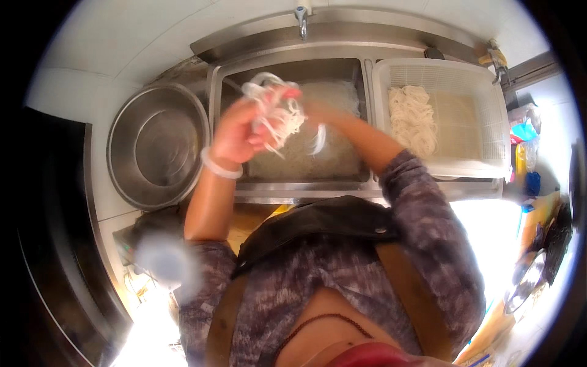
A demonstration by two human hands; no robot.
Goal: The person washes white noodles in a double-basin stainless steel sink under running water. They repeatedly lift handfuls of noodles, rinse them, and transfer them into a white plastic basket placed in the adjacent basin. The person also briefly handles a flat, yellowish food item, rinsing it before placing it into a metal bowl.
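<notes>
My left hand (243,126), with a pale bracelet (222,167) at the wrist, is closed around a loose bunch of white noodles (286,117). The strands loop over the fingers and dangle above the sink basin (367,151). Against the bunch's right side is my right hand (316,110), too blurred to make out its fingers. A few white strands (318,140) hang just below it. Cloudy water (302,163) lies in the metal basin under both hands.
Right of the basin, a white plastic basket (493,137) holds heaped noodles (412,119) along its left side. A large metal bowl (167,147) stands to the left. One tap (301,20) is behind the basin, another (497,62) at the back right.
</notes>
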